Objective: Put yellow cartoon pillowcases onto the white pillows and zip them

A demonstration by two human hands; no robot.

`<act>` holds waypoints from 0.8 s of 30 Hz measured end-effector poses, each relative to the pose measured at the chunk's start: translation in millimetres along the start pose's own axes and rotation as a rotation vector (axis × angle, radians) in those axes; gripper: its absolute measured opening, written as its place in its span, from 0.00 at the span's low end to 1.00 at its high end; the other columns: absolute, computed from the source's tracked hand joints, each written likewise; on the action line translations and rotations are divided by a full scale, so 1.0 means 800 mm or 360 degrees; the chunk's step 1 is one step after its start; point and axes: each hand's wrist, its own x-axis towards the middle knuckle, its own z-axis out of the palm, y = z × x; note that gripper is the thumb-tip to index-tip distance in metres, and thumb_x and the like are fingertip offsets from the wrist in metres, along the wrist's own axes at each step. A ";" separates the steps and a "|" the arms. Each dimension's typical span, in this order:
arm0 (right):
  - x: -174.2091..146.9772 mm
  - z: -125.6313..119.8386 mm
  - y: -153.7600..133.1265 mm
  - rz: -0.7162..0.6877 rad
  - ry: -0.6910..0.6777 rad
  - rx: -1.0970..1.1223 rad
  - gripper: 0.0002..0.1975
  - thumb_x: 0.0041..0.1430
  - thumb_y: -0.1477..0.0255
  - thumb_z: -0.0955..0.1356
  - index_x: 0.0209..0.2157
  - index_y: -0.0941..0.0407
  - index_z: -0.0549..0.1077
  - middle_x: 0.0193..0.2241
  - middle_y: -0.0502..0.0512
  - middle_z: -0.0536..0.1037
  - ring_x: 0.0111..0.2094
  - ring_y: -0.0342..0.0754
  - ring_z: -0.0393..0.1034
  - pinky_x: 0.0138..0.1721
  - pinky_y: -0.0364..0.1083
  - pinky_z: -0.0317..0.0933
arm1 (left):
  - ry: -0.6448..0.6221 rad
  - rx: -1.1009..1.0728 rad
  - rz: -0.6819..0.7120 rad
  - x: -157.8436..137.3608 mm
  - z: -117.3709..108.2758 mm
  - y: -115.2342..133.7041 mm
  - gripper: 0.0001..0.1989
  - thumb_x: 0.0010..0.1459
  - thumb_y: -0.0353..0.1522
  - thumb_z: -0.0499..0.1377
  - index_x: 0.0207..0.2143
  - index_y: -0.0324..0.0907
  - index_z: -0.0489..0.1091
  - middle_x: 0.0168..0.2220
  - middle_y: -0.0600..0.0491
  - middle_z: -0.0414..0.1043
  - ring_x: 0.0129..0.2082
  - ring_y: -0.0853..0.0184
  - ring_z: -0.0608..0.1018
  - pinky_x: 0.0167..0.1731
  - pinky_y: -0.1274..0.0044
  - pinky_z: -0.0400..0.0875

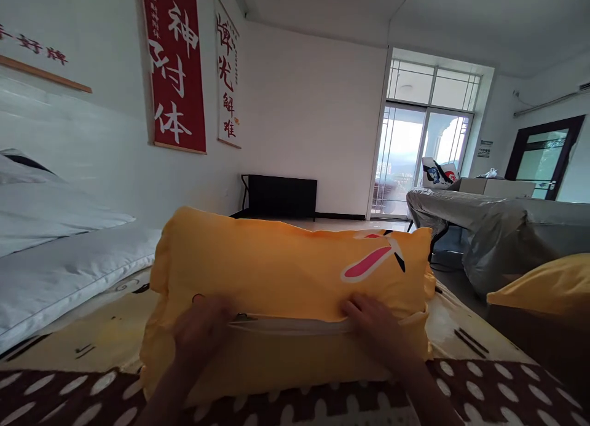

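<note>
In the head view, a plump yellow pillowcase (276, 254) stands on its long side in front of me. A pink-and-white printed shape shows at its upper right. Along its middle runs a slit, where a strip of whitish inner pillow (295, 326) is visible. My left hand (203, 324) grips the cloth at the left end of this slit, fingers curled and slightly blurred. At the slit's right end, my right hand (375, 324) has its fingers bent over the edge of the case. The fingertips of both hands are partly hidden in the fabric.
Under the pillow lies a cream and brown spotted blanket (37, 389). White pillows (69, 254) are stacked at left. Another yellow pillow (548, 291) is at right. Beyond stands a plastic-covered table (465, 205) near a glass door. A black panel (282, 196) stands by the far wall.
</note>
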 end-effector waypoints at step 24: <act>0.000 0.004 0.002 0.0140 0.0012 0.0389 0.13 0.56 0.85 0.62 0.33 0.54 0.73 0.32 0.51 0.73 0.35 0.44 0.65 0.34 0.41 0.53 | -0.1268 -0.0116 -0.0529 0.021 -0.019 -0.004 0.18 0.57 0.40 0.43 0.18 0.41 0.56 0.17 0.55 0.63 0.19 0.70 0.67 0.23 0.78 0.54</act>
